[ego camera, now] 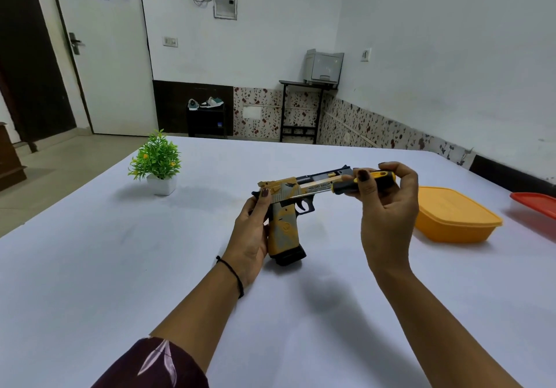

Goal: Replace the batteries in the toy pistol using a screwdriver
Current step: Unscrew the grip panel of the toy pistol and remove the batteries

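Note:
The toy pistol [285, 225], yellow and grey with a black barrel top and black magazine base, is held above the white table [90, 267], muzzle pointing right. My left hand [251, 234] grips its handle from the left, thumb on the rear of the slide. My right hand [388, 207] holds a screwdriver [346, 186] with a black and yellow handle. Its thin metal shaft runs leftward along the pistol's side, the tip near the rear of the frame above the grip.
An orange plastic box [451, 219] with its lid on sits to the right of my hands. A red lid or container [535, 202] lies at the table's right edge. A small potted green plant [158, 165] stands at the far left of the table.

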